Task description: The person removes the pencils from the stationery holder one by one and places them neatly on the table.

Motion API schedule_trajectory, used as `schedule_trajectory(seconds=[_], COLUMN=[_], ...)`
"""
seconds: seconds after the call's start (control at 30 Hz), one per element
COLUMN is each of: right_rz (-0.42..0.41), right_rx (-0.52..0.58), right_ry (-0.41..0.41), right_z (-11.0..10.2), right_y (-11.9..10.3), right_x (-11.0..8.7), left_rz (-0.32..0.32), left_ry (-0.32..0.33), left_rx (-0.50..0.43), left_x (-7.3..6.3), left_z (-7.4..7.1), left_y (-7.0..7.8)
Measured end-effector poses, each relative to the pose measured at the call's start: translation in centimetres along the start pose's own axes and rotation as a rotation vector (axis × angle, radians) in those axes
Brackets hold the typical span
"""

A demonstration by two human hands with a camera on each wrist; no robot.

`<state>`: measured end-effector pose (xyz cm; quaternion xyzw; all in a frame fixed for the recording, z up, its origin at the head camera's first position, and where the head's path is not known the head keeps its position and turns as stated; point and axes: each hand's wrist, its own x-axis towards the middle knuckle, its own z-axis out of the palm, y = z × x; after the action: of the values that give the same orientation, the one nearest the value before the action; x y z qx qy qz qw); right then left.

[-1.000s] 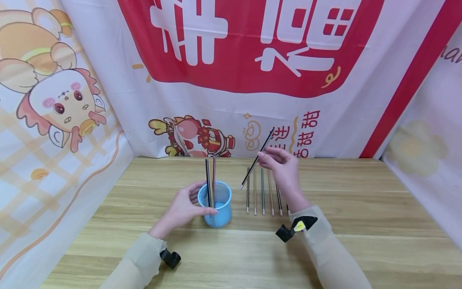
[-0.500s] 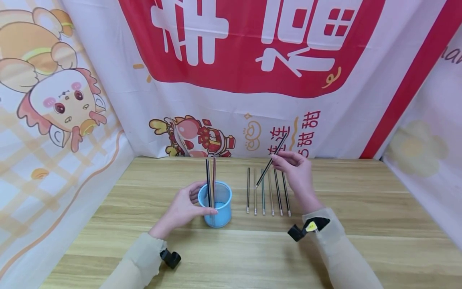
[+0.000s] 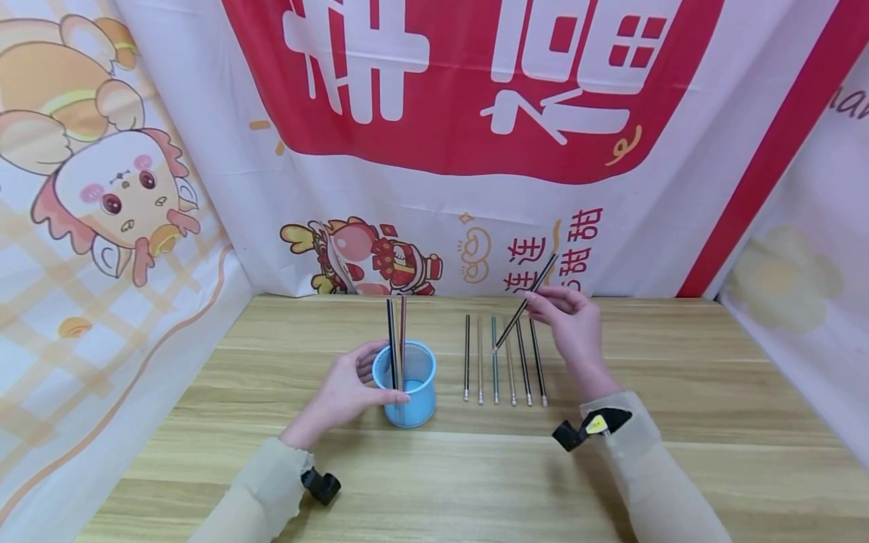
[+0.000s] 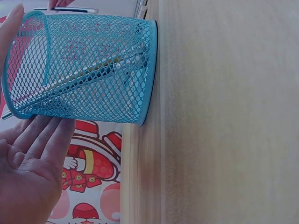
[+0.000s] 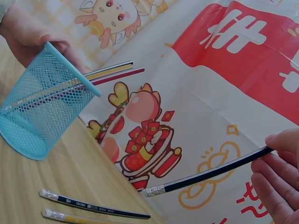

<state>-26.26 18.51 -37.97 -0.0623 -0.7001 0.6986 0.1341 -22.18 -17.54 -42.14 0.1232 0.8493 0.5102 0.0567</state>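
Observation:
My left hand holds a light blue mesh pen cup, thumb at the near rim and fingers round its far left side. The cup stands upright on the table. Inside it lean a few pencils, among them a dark one and a red one. Between thumb and fingertips my right hand pinches a black pencil, tilted, with its eraser end down. That pencil hangs above a row of several pencils, including a teal pencil and a black pencil at the row's left end.
Beneath everything is a wood-grain table. A printed cloth hangs along its back edge, and another cloth borders the left side. The row's pencils lie roughly parallel, their eraser ends towards me.
My right hand has moved right and slightly down with the black pencil, from the left of the row to above its middle. The left hand and the cup have stayed put.

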Motion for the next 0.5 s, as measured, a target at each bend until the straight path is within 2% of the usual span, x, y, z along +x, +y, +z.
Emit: schedule_trajectory(seconds=[0.5], right_rz=[0.006], right_rx=[-0.033], right_ry=[0.036], right_z=[-2.2], right_y=[0.6], right_x=[0.4], left_rz=[0.012], left_ry=[-0.002], left_rx=[0.001], left_x=[-0.1], left_z=[0.0], left_y=[0.0])
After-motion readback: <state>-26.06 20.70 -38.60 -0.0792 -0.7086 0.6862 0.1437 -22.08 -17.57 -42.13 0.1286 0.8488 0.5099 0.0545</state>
